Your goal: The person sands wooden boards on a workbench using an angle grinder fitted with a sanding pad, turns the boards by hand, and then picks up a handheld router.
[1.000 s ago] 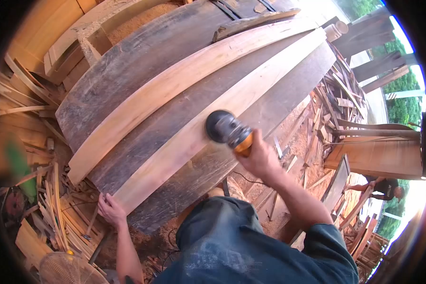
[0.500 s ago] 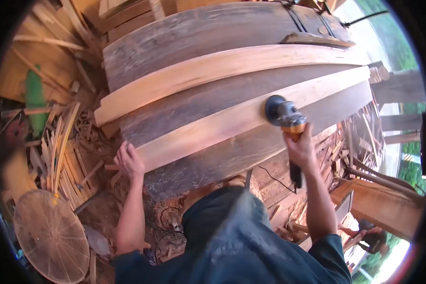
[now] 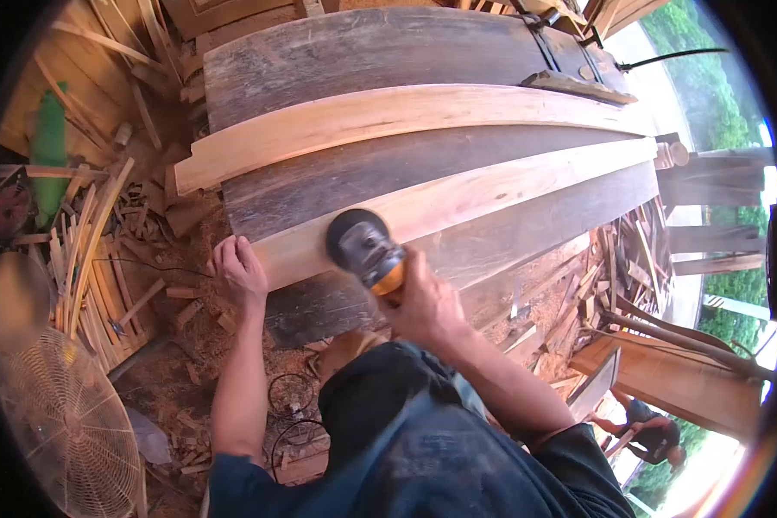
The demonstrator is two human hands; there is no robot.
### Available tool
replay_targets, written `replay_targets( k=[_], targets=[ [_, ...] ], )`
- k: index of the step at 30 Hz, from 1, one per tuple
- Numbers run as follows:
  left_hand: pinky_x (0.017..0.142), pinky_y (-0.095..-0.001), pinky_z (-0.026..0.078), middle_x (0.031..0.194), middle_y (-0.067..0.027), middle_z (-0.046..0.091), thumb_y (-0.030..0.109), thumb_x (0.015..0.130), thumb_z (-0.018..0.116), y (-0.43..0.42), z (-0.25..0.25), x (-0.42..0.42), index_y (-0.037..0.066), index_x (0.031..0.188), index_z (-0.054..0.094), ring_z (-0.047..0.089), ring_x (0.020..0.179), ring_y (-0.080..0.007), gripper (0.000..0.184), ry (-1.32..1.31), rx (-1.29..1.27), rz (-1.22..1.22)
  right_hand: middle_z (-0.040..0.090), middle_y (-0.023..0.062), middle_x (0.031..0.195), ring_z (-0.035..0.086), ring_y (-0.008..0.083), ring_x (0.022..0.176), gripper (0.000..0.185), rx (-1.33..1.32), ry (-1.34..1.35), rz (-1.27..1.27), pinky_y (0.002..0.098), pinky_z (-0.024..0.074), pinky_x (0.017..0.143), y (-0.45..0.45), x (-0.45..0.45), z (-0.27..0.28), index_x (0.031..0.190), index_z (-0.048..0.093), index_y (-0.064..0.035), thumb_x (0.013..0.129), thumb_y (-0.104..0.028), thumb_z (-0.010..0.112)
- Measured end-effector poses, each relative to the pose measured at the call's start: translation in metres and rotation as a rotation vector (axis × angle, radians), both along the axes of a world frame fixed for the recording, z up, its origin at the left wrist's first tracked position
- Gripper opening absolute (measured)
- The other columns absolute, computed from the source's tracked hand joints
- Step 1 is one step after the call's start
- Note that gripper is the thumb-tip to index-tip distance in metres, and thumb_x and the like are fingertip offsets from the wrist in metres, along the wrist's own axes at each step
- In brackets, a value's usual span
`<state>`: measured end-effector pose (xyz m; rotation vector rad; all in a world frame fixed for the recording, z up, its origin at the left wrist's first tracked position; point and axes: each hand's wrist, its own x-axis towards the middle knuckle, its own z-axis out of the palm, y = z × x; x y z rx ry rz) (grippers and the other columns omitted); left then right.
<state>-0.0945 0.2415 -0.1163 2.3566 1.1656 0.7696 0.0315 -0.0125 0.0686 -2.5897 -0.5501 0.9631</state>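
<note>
My right hand (image 3: pixel 430 304) is wrapped around an orange and grey angle grinder (image 3: pixel 382 263). The grinder's round dark disc (image 3: pixel 354 235) lies over the near pale wooden board (image 3: pixel 457 194), close to its left end; whether it touches the wood is hard to tell. At that left end, my left hand (image 3: pixel 240 269) grips the board with curled fingers. A second pale board (image 3: pixel 406 110) lies farther back, roughly alongside the first. Both rest on a dark, worn workbench top (image 3: pixel 345 59).
A wire-guarded fan (image 3: pixel 71 423) stands at lower left, near stacked wood strips (image 3: pixel 91 250). Scraps and shavings (image 3: pixel 181 388) cover the floor. A dark wood block (image 3: pixel 578 86) lies at the bench's far right. Another person (image 3: pixel 652 432) is at lower right.
My right hand has carried the grinder left along the near board, from its middle to near its left end. My left hand stays at the board's end. The view has shifted slightly.
</note>
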Motion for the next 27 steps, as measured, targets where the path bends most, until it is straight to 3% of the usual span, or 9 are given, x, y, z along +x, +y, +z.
replay_targets(
  k=[9, 17, 21, 24, 27],
  targets=[
    [0.093, -0.0498, 0.045, 0.095, -0.0140, 0.068, 0.026, 0.102, 0.061, -0.006, 0.015, 0.005, 0.004, 0.089, 0.065, 0.058, 0.105, -0.0398, 0.026, 0.100, -0.023, 0.040, 0.069, 0.0324, 0.101, 0.067, 0.0535, 0.096, 0.067, 0.011, -0.316, -0.206, 0.0591, 0.0544, 0.081, -0.072, 0.083, -0.006, 0.134, 0.036, -0.0047, 0.086, -0.030, 0.077],
    [0.091, -0.0497, 0.046, 0.096, -0.0174, 0.069, 0.028, 0.101, 0.062, -0.003, 0.010, 0.004, 0.004, 0.087, 0.065, 0.058, 0.104, -0.0384, 0.028, 0.139, -0.044, 0.042, 0.070, 0.0341, 0.096, 0.067, 0.0551, 0.095, 0.063, 0.034, -0.353, -0.357, 0.0590, 0.0539, 0.081, -0.136, 0.149, -0.009, 0.124, 0.038, -0.0030, 0.085, -0.032, 0.079],
    [0.091, -0.0497, 0.046, 0.096, -0.0172, 0.068, 0.028, 0.101, 0.062, -0.002, 0.010, 0.004, 0.003, 0.088, 0.064, 0.058, 0.103, -0.0388, 0.028, 0.182, -0.038, 0.028, 0.069, 0.0339, 0.101, 0.067, 0.0521, 0.103, 0.061, 0.045, -0.416, -0.449, 0.0544, 0.0556, 0.081, -0.180, 0.186, -0.012, 0.124, 0.039, -0.0028, 0.088, -0.032, 0.078],
    [0.089, -0.0503, 0.045, 0.093, -0.0167, 0.066, 0.028, 0.101, 0.063, -0.003, 0.010, 0.005, 0.002, 0.086, 0.062, 0.057, 0.101, -0.0389, 0.030, 0.165, -0.005, 0.037, 0.070, 0.0328, 0.100, 0.069, 0.0505, 0.100, 0.060, 0.332, -0.346, -0.438, 0.0527, 0.0571, 0.080, -0.166, 0.170, -0.019, 0.125, 0.039, -0.0030, 0.089, -0.031, 0.078],
    [0.089, -0.0498, 0.045, 0.094, -0.0164, 0.066, 0.028, 0.102, 0.062, -0.005, 0.009, 0.004, 0.002, 0.087, 0.063, 0.058, 0.102, -0.0390, 0.030, 0.163, -0.012, 0.021, 0.070, 0.0299, 0.097, 0.071, 0.0486, 0.093, 0.064, 0.009, -0.137, -0.312, 0.0552, 0.0583, 0.078, -0.084, 0.104, 0.002, 0.131, 0.036, -0.0058, 0.088, -0.029, 0.077]
  ],
)
